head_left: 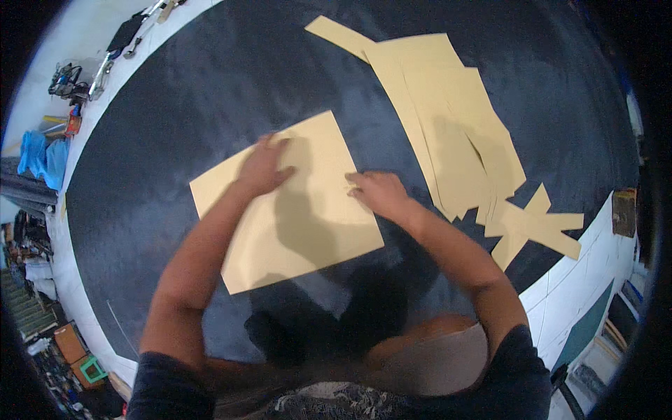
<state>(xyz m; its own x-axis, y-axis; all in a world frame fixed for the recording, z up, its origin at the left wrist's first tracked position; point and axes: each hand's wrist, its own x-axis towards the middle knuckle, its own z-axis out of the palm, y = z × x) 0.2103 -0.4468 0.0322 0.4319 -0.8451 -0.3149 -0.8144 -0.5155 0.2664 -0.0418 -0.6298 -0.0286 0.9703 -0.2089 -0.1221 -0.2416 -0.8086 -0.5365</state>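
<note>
A large tan sheet of card or stiff paper [315,231] lies in front of me on the dark surface, turned at a slant. My left hand [263,168] rests on its upper left part, thumb apart from the fingers. At the sheet's right edge is my right hand [381,193], its slightly bent fingertips reaching over onto the top face. The fingers look apart and no pinch on the edge shows. Shadows from my head and arms fall across the sheet.
To the right lies an overlapping stack of cut tan pieces [448,119], with a narrow strip [339,36] at its top. Crossed strips [535,225] lie below it. Tools [70,80] and blue plastic [43,159] are at the far left. A small brown block [624,213] stands right.
</note>
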